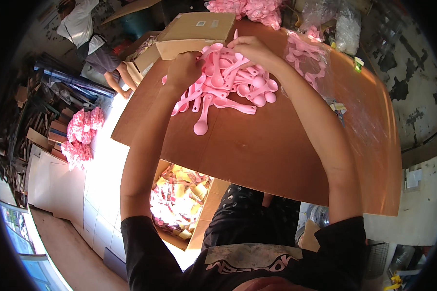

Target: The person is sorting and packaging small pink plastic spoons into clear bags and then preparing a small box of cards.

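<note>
L hand fist closed on pink spoons; R hand pinching spoons atop pile, brown table.

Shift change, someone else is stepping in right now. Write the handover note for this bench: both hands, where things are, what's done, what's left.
Left hand: closed on pink spoons at the pile's left edge.
Right hand: fingers in the top of the pile.
Pink spoon pile: loose on the brown table.
Done: packed pieces fill the cardboard box by the knees.
Left: the whole pile, plus bagged spoons at the right.
</note>
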